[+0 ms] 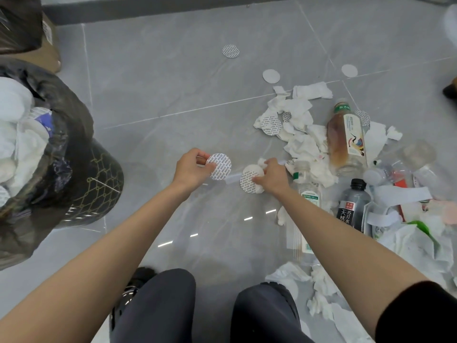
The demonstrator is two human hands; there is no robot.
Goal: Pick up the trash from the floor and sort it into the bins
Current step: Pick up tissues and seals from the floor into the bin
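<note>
as arms stretch forward, left hand (191,167) pinches disc (221,167), right hand (271,173) clutches tissue (261,162)

The bin (99,174) stands at left; bottles (346,137) and tissues (303,144) lie heaped at right, discs (271,76) behind them.

I see a grey tiled floor (173,82) bearing crumpled tissues (303,144), round seal discs (231,51), plastic bottles (346,139) and a bag-lined bin (99,184).

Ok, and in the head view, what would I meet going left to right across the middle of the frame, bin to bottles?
Black-bagged bin → left hand → the printed disc it pinches → second disc, held with a tissue wad → right hand holding them → brown tea bottle.
</note>
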